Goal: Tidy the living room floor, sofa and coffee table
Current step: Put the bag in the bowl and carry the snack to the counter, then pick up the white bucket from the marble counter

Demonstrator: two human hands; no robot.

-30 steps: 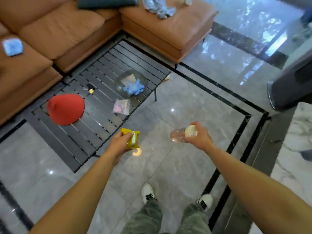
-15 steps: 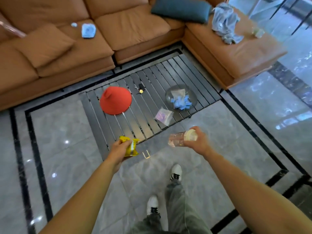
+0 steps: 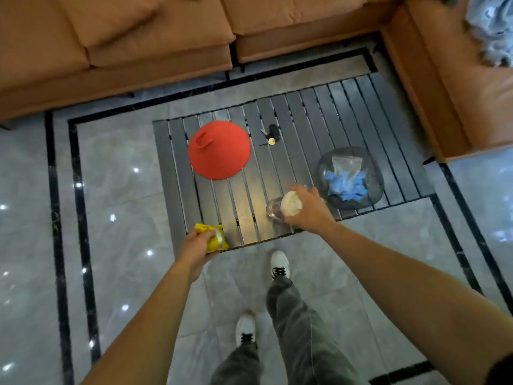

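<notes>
My left hand (image 3: 195,247) grips a crumpled yellow snack packet (image 3: 215,238) just over the near edge of the low black slatted coffee table (image 3: 361,118). My right hand (image 3: 308,209) holds a clear plastic bottle with a cream cap (image 3: 283,207) over the table's near right part. On the table lie a red cone-shaped hat (image 3: 219,150), a small bunch of keys (image 3: 270,134) and a glass bowl (image 3: 350,177) with blue scraps and a clear bag inside. The small pink packet seen earlier is hidden behind my right hand.
An orange leather corner sofa (image 3: 166,43) wraps the table's far and right sides, with a grey cloth (image 3: 491,26) on its right section. Glossy grey tile floor (image 3: 116,218) with black inlay lines surrounds the table. My feet (image 3: 279,265) stand just before the table.
I have stepped up to the table and the view has swung left. Both hands, still holding the packet and the bottle, now hover over the table's near edge.
</notes>
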